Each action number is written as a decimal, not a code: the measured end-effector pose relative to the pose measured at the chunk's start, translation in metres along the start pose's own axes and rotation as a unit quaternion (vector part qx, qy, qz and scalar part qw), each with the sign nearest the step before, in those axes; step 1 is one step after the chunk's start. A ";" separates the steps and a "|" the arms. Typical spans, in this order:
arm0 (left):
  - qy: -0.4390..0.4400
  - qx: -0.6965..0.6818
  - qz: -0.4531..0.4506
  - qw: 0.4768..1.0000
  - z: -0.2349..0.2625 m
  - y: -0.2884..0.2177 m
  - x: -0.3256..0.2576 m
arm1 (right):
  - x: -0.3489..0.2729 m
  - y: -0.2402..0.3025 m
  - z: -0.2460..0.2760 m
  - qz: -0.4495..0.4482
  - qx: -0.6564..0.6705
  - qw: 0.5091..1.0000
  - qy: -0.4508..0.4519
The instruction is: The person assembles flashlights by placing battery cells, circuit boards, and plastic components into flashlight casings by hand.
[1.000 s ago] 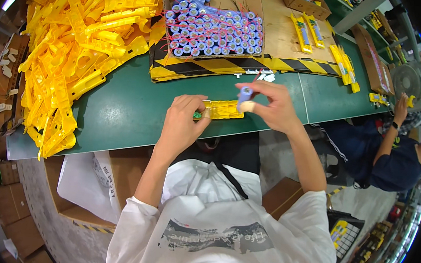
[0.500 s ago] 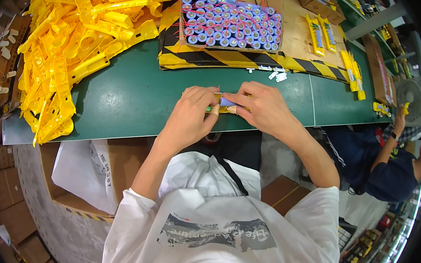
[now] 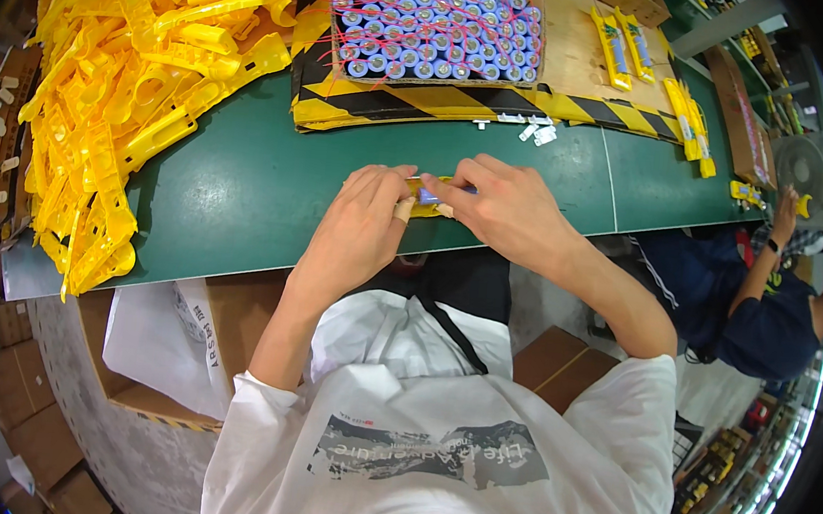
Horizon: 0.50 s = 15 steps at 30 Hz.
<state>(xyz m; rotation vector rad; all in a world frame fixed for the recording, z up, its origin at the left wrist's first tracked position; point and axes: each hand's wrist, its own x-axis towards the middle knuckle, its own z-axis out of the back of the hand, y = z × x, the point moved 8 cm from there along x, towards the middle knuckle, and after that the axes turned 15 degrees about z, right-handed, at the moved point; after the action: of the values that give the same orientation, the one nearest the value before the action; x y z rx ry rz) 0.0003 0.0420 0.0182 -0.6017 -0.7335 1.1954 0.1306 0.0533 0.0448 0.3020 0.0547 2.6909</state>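
My left hand grips the left end of a yellow plastic shell, low over the table's near edge. A blue cylindrical battery cell lies in the shell, mostly covered by fingers. My right hand closes round the shell's other end, its thumb and fingers pressing at the cell. Pale coverings wrap some fingertips on both hands. Whether wires run from this cell is hidden by the fingers.
Yellow shells are heaped at the left of the green table. Beyond my hands, a carton of blue cells with red wires stands on a striped board. Small white parts and filled shells lie nearby. A co-worker sits at right.
My right fingers have shifted over the cell, and more of the yellow shell shows between my hands. The green piece and red wire seen by my left fingers are now hidden. The view has shifted slightly.
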 end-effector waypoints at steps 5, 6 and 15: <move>-0.013 0.002 0.000 1.000 -0.001 -0.001 -0.001 | -0.002 -0.002 -0.004 0.027 -0.002 1.000 0.011; -0.012 -0.001 0.005 1.000 -0.001 0.000 -0.001 | -0.006 -0.008 -0.007 0.026 -0.004 1.000 0.008; 0.008 0.009 -0.035 0.999 0.006 -0.018 0.005 | -0.014 -0.021 0.000 -0.082 0.217 0.969 -0.080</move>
<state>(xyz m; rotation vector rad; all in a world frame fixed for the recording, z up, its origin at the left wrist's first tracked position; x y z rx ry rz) 0.0077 0.0423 0.0363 -0.5652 -0.7251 1.1299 0.1516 0.0659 0.0399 0.6164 0.5988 2.4575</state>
